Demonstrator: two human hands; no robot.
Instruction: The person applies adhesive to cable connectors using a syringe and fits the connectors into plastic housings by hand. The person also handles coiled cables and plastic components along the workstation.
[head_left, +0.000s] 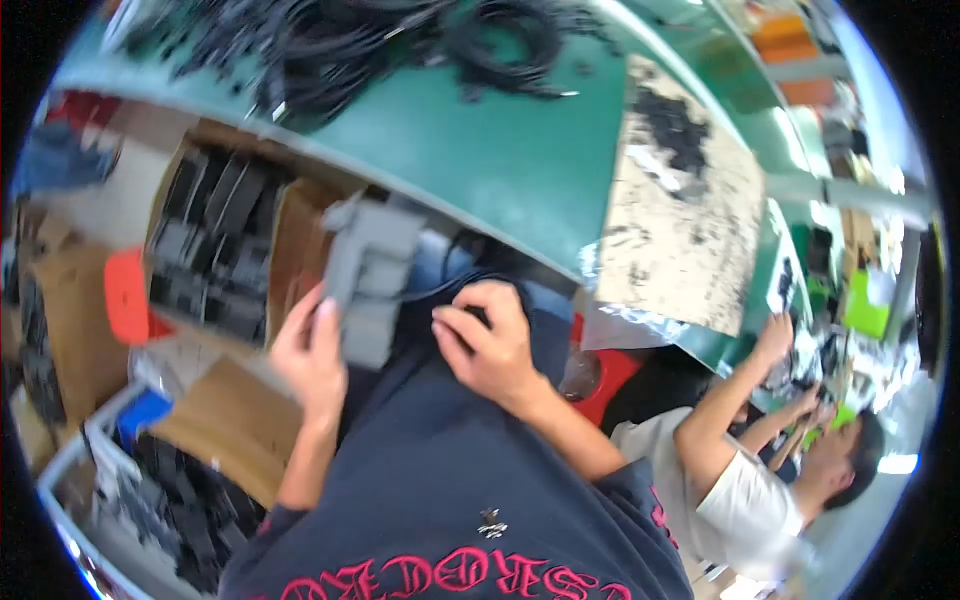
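My left hand grips the lower left edge of a grey plastic housing with square cut-outs, its thumb lying along the edge. The housing is held over my lap, close to the table's front edge. A thin black cable runs from the housing toward my right hand and passes behind it. That hand is closed, thumb and fingers curled together, apart from the housing. Something dark shows inside the curl, but I cannot tell what it is.
Coiled black cables lie on the green table, and a stained board holds small black parts. To the left stand a carton of grey housings, a red stool and a bin. A co-worker sits at right.
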